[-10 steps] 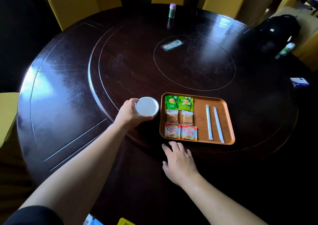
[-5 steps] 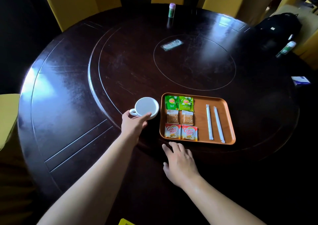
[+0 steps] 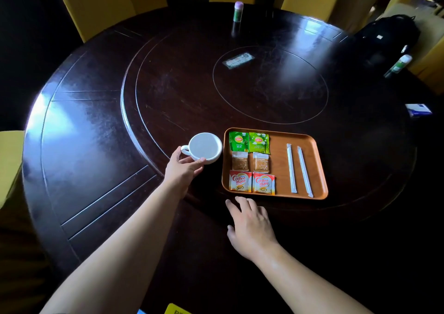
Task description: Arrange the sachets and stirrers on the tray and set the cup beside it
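Observation:
A white cup point(image 3: 205, 146) stands upright on the dark table, just left of the orange tray point(image 3: 280, 160), its handle pointing left. My left hand point(image 3: 183, 172) rests against the cup's near side, thumb by the handle and a fingertip on the rim. On the tray lie two green tea sachets point(image 3: 248, 142), two brown sugar sachets point(image 3: 249, 162) and two Coffee mate sachets point(image 3: 252, 183) in paired rows. Two wrapped white stirrers point(image 3: 291, 167) lie side by side at its right. My right hand point(image 3: 252, 227) lies flat on the table in front of the tray, holding nothing.
The round dark table point(image 3: 96, 133) has an inset turntable ring. A small bottle point(image 3: 238, 11) stands at the far edge, a card point(image 3: 237, 60) lies mid-table, a blue-white packet point(image 3: 418, 109) and a green bottle point(image 3: 398, 65) sit at the right. Yellow chairs surround the table.
The cup, held tilted with its base towards me a second ago, now stands upright beside the tray. My left hand has slid to its near side. The right hand stayed put.

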